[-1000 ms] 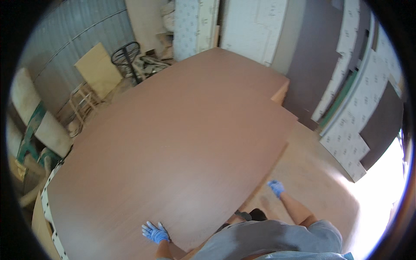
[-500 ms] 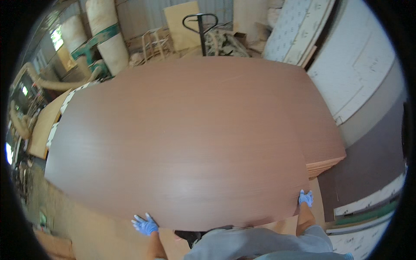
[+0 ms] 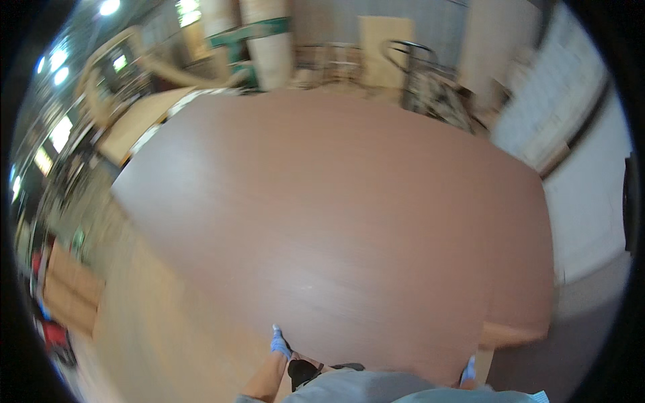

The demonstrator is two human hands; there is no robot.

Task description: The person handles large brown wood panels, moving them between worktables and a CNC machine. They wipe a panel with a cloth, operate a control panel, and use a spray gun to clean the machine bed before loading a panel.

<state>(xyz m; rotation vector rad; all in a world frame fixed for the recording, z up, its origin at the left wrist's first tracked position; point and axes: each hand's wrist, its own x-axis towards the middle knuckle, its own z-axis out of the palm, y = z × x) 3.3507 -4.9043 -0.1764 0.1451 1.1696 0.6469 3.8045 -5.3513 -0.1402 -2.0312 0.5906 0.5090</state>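
A large, smooth brown panel [image 3: 322,221] fills the middle of the view and lies over a stack of brown sheets [image 3: 514,334], whose layered edge shows at the near right. My left hand [image 3: 279,342], in a blue glove, is at the panel's near edge, its fingers close together on the rim. At the near right corner my right hand [image 3: 469,369], gloved alike, holds the side edge. Only part of that hand shows, and motion blur softens both.
A pallet-jack handle [image 3: 406,64] stands beyond the panel, near a pale upright board [image 3: 386,50]. White sheets [image 3: 584,201] lean at the right. Dust-collector bags [image 3: 269,60] rise at the far left, and a brown carton [image 3: 72,289] is on the left.
My view has swung left, so the panel and background sit farther right. My left hand, spread beside the near edge before, now has its fingers together on it. My right hand stays at the corner.
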